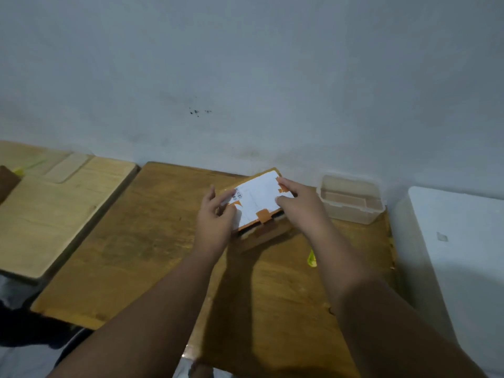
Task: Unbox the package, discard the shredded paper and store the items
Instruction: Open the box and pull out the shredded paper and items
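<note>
Package: flat brown cardboard box (259, 205) with a white paper shipping label, barcode and orange tape strips, lying on the table near the wall.
Table: worn brown wooden table (152, 241), grainy surface; a paler wooden table (54, 214) stands beside it on the left.
Left grip: left hand (215, 222) clasps the box's left edge, fingers curled on the label.
Right grip: right hand (300, 205) presses on the box's right side, fingertips on the label.
Container: clear rectangular plastic container (351, 199), just right of the box.
Right edge: white smooth box-shaped thing (458, 255), beside the table.
Wall: pale, matte, speckled wall (245, 77).
</note>
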